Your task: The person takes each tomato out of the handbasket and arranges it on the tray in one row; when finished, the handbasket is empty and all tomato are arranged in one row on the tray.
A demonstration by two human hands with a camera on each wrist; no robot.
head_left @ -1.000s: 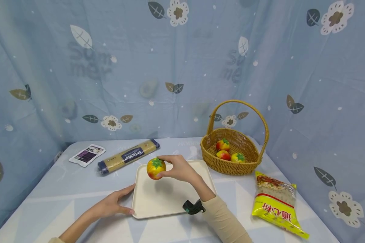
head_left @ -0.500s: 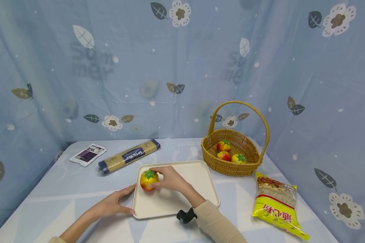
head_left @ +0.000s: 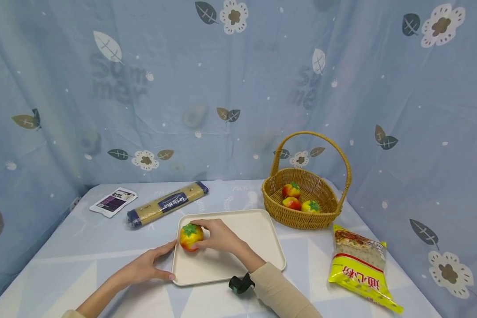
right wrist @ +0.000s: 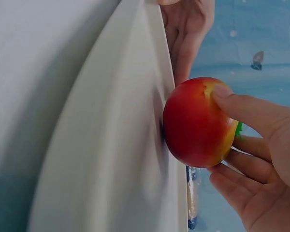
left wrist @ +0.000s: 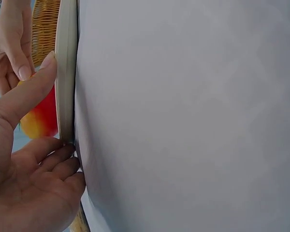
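Note:
My right hand [head_left: 218,236] holds a rounded yellow-red fruit [head_left: 188,238] with a green leafy top at the left end of a cream tray [head_left: 246,229]. In the right wrist view, my thumb lies on one side of the fruit [right wrist: 195,123] and the fingers on the other. Its underside is close against the tray floor; whether it bears on the floor I cannot tell. At the tray's left edge rests my left hand [head_left: 145,266], thumb and fingers spread apart along the rim. The left wrist view shows that thumb's tip against the tray rim [left wrist: 65,72].
A wicker basket [head_left: 298,221] with a tall handle and three similar fruits stands at the back right. In front of it lies a yellow bag of pasta [head_left: 359,265]. A long noodle packet [head_left: 168,204] and a white-purple pouch [head_left: 114,202] lie at the back left.
My right hand has brought the fruit down and leftward, from above the tray to its left end. The left hand has stayed at the tray's edge.

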